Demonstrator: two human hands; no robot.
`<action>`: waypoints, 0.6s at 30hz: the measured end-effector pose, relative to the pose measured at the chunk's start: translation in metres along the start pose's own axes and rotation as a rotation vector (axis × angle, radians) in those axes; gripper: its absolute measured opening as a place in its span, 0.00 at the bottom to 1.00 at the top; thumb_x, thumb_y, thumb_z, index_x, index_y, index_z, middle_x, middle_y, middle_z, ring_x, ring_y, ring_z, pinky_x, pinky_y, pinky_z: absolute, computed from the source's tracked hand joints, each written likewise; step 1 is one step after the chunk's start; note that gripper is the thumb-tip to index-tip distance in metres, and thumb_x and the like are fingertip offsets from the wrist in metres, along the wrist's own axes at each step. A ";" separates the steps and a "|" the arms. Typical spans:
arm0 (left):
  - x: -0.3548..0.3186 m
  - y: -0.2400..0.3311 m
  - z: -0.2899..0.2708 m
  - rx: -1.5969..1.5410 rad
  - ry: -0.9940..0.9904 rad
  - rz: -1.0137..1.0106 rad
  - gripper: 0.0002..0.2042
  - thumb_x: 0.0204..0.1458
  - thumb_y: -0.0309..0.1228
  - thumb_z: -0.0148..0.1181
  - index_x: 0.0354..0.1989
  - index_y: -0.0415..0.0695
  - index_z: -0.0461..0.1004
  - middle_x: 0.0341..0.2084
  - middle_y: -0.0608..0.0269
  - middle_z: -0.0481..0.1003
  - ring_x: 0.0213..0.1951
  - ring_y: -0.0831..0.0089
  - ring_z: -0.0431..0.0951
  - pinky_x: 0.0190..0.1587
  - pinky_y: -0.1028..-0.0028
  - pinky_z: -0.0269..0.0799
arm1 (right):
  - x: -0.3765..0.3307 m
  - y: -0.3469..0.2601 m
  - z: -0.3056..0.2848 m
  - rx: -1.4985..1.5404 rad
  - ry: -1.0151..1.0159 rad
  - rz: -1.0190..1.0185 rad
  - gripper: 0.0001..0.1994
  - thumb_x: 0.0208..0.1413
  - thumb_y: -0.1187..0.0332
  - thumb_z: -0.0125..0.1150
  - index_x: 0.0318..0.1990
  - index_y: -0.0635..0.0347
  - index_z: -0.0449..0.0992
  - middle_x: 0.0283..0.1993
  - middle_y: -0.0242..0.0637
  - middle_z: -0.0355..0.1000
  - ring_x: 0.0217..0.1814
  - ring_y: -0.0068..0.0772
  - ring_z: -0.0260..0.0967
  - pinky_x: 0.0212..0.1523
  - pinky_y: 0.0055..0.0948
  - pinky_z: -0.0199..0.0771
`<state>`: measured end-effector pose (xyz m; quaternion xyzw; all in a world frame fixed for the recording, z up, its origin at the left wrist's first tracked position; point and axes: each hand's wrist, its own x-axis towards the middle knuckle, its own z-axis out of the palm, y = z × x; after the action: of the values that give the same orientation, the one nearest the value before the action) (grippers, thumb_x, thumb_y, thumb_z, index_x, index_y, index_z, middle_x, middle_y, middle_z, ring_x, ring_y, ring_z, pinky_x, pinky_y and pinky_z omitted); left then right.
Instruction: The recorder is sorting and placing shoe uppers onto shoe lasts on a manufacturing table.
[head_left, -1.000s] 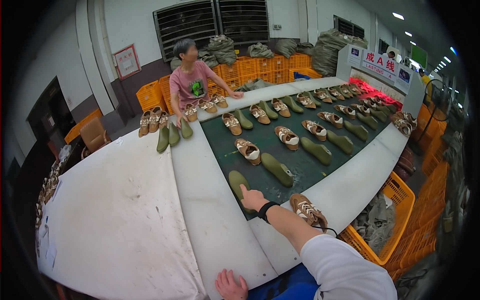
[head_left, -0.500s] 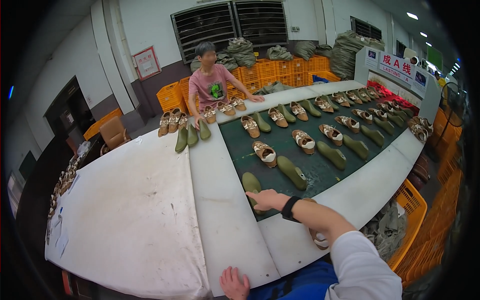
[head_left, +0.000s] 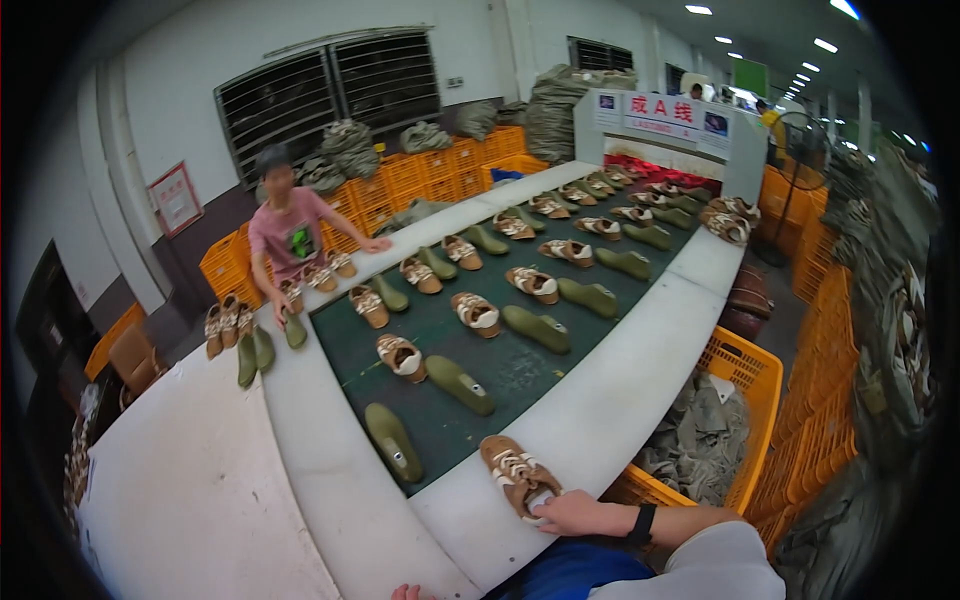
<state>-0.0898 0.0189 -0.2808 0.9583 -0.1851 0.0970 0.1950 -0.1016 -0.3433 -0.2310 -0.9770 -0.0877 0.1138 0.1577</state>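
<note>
My right hand (head_left: pixel 578 513), with a black band on the wrist, is closed on the heel collar of a brown shoe with white straps (head_left: pixel 516 474). The shoe sits on the white near ledge, its toe pointing away from me. At the lower edge only the fingertips of my left hand (head_left: pixel 408 592) show, apart and holding nothing, beside the white tabletop. Past the ledge, a green shoe last (head_left: pixel 393 442) lies at the near corner of the dark green belt (head_left: pixel 520 378). Another green last (head_left: pixel 459 385) and a brown shoe (head_left: pixel 401 357) lie beyond it.
Rows of shoes and lasts run along the belt to a white machine opening (head_left: pixel 660 155). A person in a pink shirt (head_left: pixel 290 232) stands across the table, one hand at a green last (head_left: pixel 295 331). To my right is an orange crate (head_left: pixel 765 375) of grey-green material.
My right hand has left the green last on the belt and come back to grip the shoe on the near ledge. The view has turned right, and less of my left hand shows.
</note>
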 end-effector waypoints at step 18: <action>0.059 0.050 -0.016 -1.362 -0.427 -0.330 0.23 0.54 0.36 0.51 0.55 0.34 0.62 0.49 0.52 0.67 0.50 0.63 0.68 0.50 0.70 0.66 | 0.005 -0.109 -0.018 0.541 0.038 -0.623 0.15 0.49 0.56 0.61 0.37 0.53 0.66 0.30 0.42 0.69 0.32 0.50 0.68 0.30 0.41 0.67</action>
<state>-0.0574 -0.0365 -0.2340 0.6379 -0.0915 -0.2589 0.7195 -0.1068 -0.2452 -0.1795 -0.8290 -0.3434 0.0613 0.4372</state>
